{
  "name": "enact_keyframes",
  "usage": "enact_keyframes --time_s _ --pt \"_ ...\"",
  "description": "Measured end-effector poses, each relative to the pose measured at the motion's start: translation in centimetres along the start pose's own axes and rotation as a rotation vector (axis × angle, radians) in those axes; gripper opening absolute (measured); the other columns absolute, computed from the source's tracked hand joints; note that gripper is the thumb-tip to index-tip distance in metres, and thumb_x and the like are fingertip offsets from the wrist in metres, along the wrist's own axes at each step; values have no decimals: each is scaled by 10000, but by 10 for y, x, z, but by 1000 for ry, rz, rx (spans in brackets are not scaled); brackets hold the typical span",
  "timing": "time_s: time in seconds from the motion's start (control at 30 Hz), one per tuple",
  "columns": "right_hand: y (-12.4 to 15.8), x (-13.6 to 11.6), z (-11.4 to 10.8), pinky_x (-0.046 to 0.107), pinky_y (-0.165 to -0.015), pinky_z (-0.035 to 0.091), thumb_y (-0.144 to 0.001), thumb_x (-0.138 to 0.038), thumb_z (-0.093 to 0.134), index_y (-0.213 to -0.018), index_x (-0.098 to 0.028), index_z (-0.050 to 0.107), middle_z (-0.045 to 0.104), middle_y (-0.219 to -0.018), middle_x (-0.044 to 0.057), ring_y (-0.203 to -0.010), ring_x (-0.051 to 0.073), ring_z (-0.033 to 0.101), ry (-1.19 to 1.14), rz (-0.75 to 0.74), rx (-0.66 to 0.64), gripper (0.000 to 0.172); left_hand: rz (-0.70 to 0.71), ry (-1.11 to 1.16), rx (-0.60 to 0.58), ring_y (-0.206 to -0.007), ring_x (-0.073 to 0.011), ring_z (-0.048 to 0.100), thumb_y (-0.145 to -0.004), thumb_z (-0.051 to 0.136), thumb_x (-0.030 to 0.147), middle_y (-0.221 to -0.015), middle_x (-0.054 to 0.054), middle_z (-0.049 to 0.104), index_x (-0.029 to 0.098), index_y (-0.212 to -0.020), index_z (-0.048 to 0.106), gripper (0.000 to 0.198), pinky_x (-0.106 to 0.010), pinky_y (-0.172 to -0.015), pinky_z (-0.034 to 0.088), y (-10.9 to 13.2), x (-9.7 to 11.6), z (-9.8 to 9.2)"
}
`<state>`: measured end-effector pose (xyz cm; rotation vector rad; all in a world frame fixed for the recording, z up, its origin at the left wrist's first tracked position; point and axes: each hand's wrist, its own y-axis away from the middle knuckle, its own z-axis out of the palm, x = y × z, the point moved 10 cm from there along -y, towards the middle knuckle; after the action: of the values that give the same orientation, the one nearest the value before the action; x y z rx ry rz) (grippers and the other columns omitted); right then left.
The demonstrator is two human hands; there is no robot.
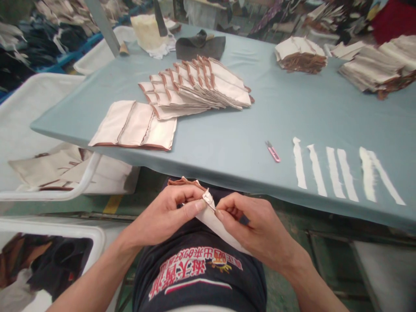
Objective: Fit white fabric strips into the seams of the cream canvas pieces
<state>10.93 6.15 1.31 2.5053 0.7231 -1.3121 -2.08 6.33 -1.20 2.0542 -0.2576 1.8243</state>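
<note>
One cream cloth piece, in front of the desk: corner pinched in my left hand, edge in my right hand; from my remote view, apparently unfinished. One fanned stack, on the desk, likely done. One block-shaped stack, farther right: done or waiting, I cannot tell.

From my station I read Chinese writing on the dark garment, arranged about a yellow, sun-like emblem. Left of the emblem I make out the large red, pale-edged lettering as 海天, followed by two creased characters that I take, less surely, for 酱油. A smaller red line passes the emblem on both sides: 真正 to its right, 晒 set right at it, then 出来的好 to its left, the ending too distorted for me to read
</note>
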Motion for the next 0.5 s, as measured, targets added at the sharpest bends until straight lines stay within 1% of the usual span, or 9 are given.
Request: enact_keyframes --time_s 0.1,0.17,0.2,0.27,0.3,0.37,0.4,0.47,0.5 --pt "-3 -6 -2 214 -541 385 -947 -147 559 -807 -207 628 657 -672 -27 -552 96 531 21 -37 8 167 12 -22 -4 -797 -164 609 -987 586 350 -835 -33 711 148 -787 707 309 -255 -748 479 -3 3 -2" --pt "-5 -7 -3 213 -532 378 -924 -135 551 -789 -210 610 639 -654 -31 -540 96 519 41 -41 33 165 34 -97 30 -843 -182 637 -991 584 355 -870 -39 733 156 -826 713 288 -276 -793 494 -4 6 -5" --pt "-6 -6 -3 213 -527 374 -912 -131 549 -779 -210 602 628 -643 -34 -533 96 512 51 -33 50 164 50 -169 85 -891 -195 654 -979 606 344 -918 -43 749 163 -876 720 237 -292 -834 498 -3 8 -9" --pt "-8 -2 -3 213 -516 365 -898 -133 545 -760 -209 589 603 -620 -39 -520 94 494 55 -8 83 163 80 -345 236 -941 -208 670 -950 649 306 -986 -43 764 179 -960 715 143 -316 -884 496 2 12 -20" --pt "-9 0 -2 214 -509 361 -898 -139 543 -755 -208 586 593 -613 -41 -515 93 487 45 3 92 164 93 -426 295 -915 -202 674 -943 657 285 -975 -37 761 185 -959 702 111 -316 -870 497 5 14 -23" --pt "-11 4 2 213 -498 357 -904 -151 541 -758 -207 585 585 -605 -44 -510 93 483 13 23 93 163 149 -546 347 -861 -191 672 -941 651 251 -961 -34 751 191 -948 674 65 -310 -823 507 13 20 -20" --pt "-12 5 3 213 -496 357 -907 -155 541 -761 -208 584 586 -605 -44 -510 93 486 -2 29 92 161 191 -593 373 -897 -198 677 -937 654 241 -1022 -49 751 193 -984 667 68 -314 -831 514 18 25 -17" --pt "-12 7 5 214 -492 360 -914 -163 542 -770 -210 581 593 -610 -43 -510 95 492 -27 42 99 157 276 -668 506 -1024 -228 672 -900 699 228 -1201 -92 721 192 -1105 653 214 -330 -888 518 31 38 -18" --pt "-12 8 5 214 -488 360 -920 -168 541 -774 -212 579 594 -610 -43 -507 95 491 -37 47 106 157 290 -679 568 -1029 -229 670 -881 717 222 -1217 -96 712 191 -1136 648 266 -329 -889 518 37 42 -20"
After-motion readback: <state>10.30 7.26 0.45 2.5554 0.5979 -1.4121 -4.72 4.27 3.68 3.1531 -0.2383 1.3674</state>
